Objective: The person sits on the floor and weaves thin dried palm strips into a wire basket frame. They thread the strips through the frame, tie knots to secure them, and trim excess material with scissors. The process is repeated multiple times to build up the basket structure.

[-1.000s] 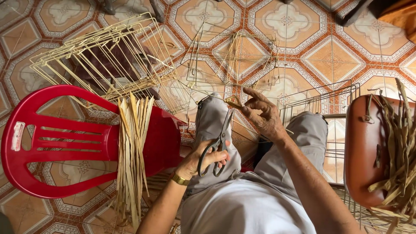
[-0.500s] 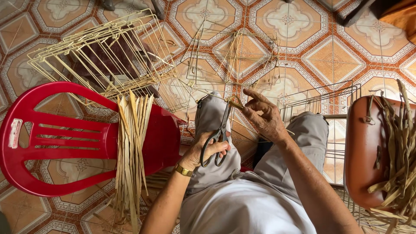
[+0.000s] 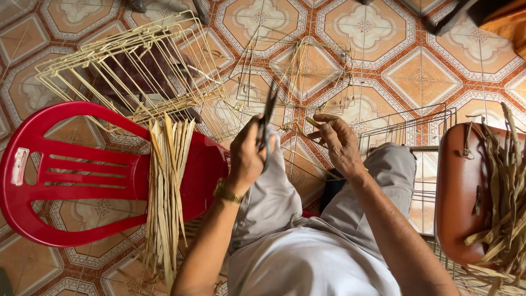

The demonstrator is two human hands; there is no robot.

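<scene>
In the head view, a pair of dark scissors [image 3: 267, 121] is gripped in the left hand [image 3: 247, 156], raised above the left knee with the blades pointing up and away; the fingers are closed through the handles; whether the blades are parted cannot be told. A thin pale strip [image 3: 313, 123] is pinched between the fingertips of the right hand [image 3: 338, 143], just beside the scissors, the other fingers curled in. A gold wristwatch [image 3: 226, 192] is worn on the left wrist. A bundle of pale straw strips [image 3: 167, 192] is laid across the seat of a red plastic chair [image 3: 71, 175] to the left; wire basket frames [image 3: 137, 66] are stacked on the patterned tile floor [image 3: 416, 77] beyond it; a brown chair [image 3: 466, 192] with loose dried strips [image 3: 507, 197] heaped on it is seen at the right edge.
</scene>
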